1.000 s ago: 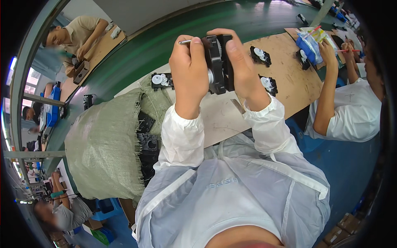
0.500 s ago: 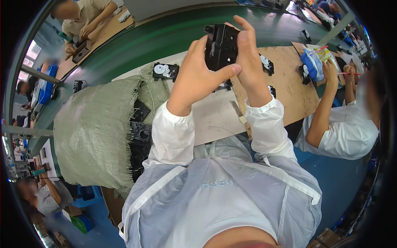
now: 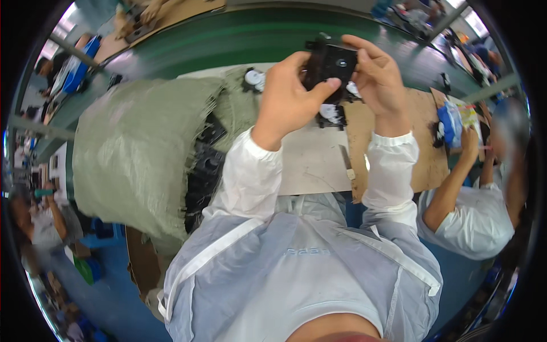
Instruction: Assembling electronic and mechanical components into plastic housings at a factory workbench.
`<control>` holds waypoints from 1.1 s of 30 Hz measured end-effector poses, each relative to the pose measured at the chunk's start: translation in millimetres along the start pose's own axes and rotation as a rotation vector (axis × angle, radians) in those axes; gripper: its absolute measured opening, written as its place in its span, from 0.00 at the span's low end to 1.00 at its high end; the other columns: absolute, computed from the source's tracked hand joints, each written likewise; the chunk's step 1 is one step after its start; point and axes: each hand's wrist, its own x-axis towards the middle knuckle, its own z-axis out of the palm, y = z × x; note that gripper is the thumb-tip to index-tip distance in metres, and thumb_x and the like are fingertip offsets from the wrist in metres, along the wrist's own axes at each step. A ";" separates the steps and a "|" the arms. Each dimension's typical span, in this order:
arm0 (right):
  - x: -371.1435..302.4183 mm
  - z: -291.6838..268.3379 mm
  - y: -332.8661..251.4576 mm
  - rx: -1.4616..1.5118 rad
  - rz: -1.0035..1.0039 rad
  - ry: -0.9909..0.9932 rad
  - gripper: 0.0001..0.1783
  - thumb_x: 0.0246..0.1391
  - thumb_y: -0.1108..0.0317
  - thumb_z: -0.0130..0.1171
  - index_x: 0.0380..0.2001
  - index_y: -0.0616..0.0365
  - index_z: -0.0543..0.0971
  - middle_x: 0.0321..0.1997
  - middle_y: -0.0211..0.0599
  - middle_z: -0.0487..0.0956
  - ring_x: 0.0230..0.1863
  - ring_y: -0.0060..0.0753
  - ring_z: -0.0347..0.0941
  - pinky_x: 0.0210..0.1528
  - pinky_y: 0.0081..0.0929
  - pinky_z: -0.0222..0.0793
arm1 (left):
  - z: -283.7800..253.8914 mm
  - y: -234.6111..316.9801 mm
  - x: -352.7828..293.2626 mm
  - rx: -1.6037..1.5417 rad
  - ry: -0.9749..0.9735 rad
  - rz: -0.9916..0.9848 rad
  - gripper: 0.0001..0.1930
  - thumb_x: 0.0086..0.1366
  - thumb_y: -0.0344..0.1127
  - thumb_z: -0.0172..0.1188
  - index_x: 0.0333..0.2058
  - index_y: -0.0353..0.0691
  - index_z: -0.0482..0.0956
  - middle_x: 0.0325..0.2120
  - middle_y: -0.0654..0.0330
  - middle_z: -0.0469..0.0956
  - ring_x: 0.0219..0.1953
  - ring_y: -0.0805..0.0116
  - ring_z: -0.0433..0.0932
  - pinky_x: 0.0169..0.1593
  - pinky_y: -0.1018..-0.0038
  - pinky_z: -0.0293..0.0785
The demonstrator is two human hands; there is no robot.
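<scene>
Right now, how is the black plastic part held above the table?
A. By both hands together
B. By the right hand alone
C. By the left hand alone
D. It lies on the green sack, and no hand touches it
A: the left hand and the right hand both close on the black plastic part, one from each side, and lift it clear of the table.

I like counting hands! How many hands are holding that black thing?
2: the left hand grips the black part from the left, the right hand from the right.
</scene>
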 end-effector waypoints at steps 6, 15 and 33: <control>80.9 -12.7 33.1 -0.216 0.296 0.014 0.22 0.64 0.66 0.57 0.57 0.65 0.74 0.51 0.44 0.79 0.44 0.31 0.78 0.48 0.26 0.74 | -17.2 -5.7 -20.7 0.504 0.151 -0.072 0.27 0.63 0.39 0.61 0.54 0.23 0.69 0.35 0.44 0.81 0.34 0.53 0.81 0.41 0.65 0.77; 146.8 -48.7 71.9 -0.539 0.235 0.115 0.22 0.58 0.66 0.56 0.54 0.66 0.76 0.45 0.46 0.80 0.43 0.35 0.76 0.47 0.30 0.73 | -74.8 -21.2 -166.2 1.648 0.211 -0.437 0.17 0.50 0.35 0.68 0.38 0.38 0.75 0.30 0.54 0.77 0.31 0.51 0.76 0.39 0.60 0.72; -0.6 60.6 102.6 -0.002 0.965 -0.252 0.32 0.61 0.45 0.56 0.49 0.67 0.75 0.40 0.49 0.81 0.32 0.36 0.80 0.36 0.30 0.79 | -30.0 8.5 -107.1 0.773 0.436 0.042 0.09 0.52 0.26 0.65 0.34 0.41 0.84 0.33 0.62 0.82 0.36 0.64 0.77 0.43 0.71 0.72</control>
